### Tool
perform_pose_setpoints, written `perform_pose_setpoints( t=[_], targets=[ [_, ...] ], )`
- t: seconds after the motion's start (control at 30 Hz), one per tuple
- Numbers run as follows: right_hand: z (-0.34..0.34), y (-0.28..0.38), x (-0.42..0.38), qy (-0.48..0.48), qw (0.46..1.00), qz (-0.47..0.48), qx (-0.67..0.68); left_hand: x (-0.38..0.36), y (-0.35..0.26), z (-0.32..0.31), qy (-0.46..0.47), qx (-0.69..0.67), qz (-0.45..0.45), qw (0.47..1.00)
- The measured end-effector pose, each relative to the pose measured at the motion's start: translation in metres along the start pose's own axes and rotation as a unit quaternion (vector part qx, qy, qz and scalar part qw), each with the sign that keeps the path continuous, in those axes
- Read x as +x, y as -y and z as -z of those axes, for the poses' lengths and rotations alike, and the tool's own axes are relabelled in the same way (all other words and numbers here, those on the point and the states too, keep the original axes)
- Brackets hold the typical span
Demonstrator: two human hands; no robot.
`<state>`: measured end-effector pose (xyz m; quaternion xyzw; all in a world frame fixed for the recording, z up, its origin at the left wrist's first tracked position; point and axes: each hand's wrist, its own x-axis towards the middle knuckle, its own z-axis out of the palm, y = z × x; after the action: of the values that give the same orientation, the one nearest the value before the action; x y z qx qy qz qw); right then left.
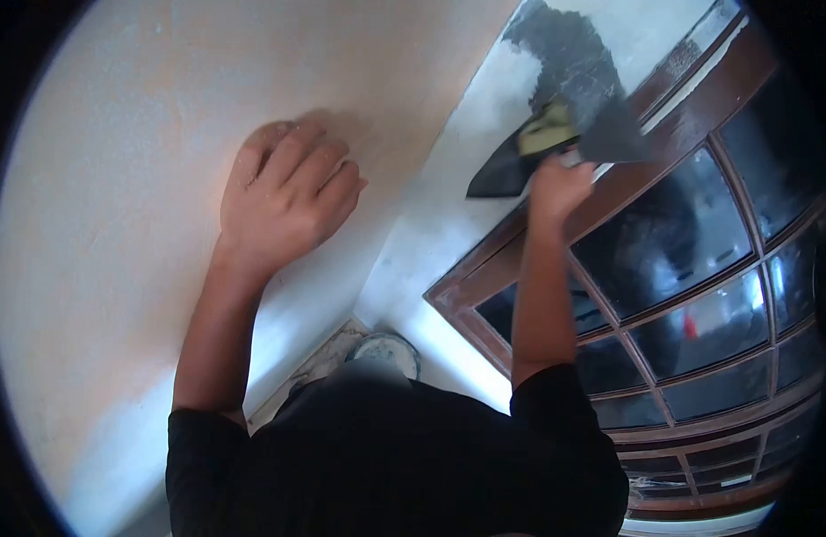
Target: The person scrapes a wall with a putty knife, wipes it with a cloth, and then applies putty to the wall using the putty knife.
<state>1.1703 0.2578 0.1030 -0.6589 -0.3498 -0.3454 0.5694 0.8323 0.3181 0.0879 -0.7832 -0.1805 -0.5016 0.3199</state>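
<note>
The right hand (561, 188) grips a flat-bladed tool (615, 136), dark patch (570, 49) just beyond; the left hand (283, 201) curls, contents unclear.

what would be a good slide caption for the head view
Right hand holding a broad-bladed tool by a dark wall patch near brown-framed glass panes, left hand at the pale wall.
</note>
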Motion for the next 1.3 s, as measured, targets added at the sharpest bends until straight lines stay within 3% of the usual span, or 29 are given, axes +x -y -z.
perform_pose_setpoints(
  t=[0.07, 0.1, 0.17, 0.27, 0.4, 0.57, 0.7, 0.77, 0.83, 0.9, 1.0, 1.03, 1.07, 1.1, 1.23, 1.3],
  targets=[
    [-0.028, -0.063, -0.072, 0.043, 0.996, 0.031, -0.066, 0.0, 0.002, -0.001, -0.018, 0.004, -0.01, 1.0],
    [-0.037, -0.074, -0.101, 0.119, 0.989, -0.018, -0.082, 0.001, 0.004, -0.002, -0.015, 0.011, -0.009, 1.0],
    [-0.047, -0.078, -0.152, 0.187, 0.982, -0.006, -0.023, 0.001, 0.002, 0.0, -0.011, 0.024, -0.019, 0.999],
    [-0.072, -0.067, -0.124, 0.175, 0.981, -0.078, 0.014, -0.002, 0.001, -0.003, -0.007, 0.038, -0.016, 0.999],
    [-0.076, -0.001, -0.049, 0.111, 0.981, -0.067, 0.142, -0.003, 0.002, -0.006, -0.005, 0.075, -0.016, 0.997],
    [-0.091, -0.027, -0.061, 0.089, 0.992, 0.036, 0.082, 0.0, 0.0, -0.004, -0.021, 0.099, -0.029, 0.994],
    [-0.065, -0.017, -0.019, 0.075, 0.973, 0.001, 0.22, 0.002, 0.0, -0.002, -0.015, 0.109, -0.042, 0.993],
    [-0.013, 0.027, 0.039, 0.103, 0.991, 0.036, 0.077, 0.003, -0.002, -0.002, 0.014, 0.106, -0.028, 0.994],
    [0.016, 0.065, 0.104, 0.076, 0.988, 0.117, 0.066, 0.004, -0.004, -0.004, 0.003, 0.107, -0.022, 0.994],
    [0.018, 0.087, 0.184, 0.031, 0.982, 0.179, -0.057, 0.006, -0.007, -0.005, -0.008, 0.114, -0.009, 0.993],
    [0.024, 0.114, 0.286, -0.079, 0.964, 0.237, -0.093, 0.005, -0.003, -0.001, -0.007, 0.1, -0.038, 0.994],
    [0.034, 0.132, 0.294, -0.122, 0.956, 0.242, -0.111, 0.003, -0.002, -0.003, -0.013, 0.109, -0.037, 0.993],
    [0.046, 0.139, 0.292, -0.053, 0.968, 0.23, -0.087, 0.0, -0.002, -0.006, -0.023, 0.097, -0.029, 0.995],
    [0.049, 0.139, 0.283, -0.056, 0.967, 0.232, -0.085, 0.0, -0.001, -0.006, -0.033, 0.082, -0.021, 0.996],
    [0.025, 0.09, 0.211, -0.066, 0.968, 0.217, -0.107, -0.001, 0.0, -0.002, -0.045, 0.05, -0.031, 0.997],
    [0.015, 0.072, 0.166, 0.035, 0.963, 0.217, -0.157, -0.003, 0.0, 0.0, -0.04, 0.03, -0.032, 0.998]
  ],
)
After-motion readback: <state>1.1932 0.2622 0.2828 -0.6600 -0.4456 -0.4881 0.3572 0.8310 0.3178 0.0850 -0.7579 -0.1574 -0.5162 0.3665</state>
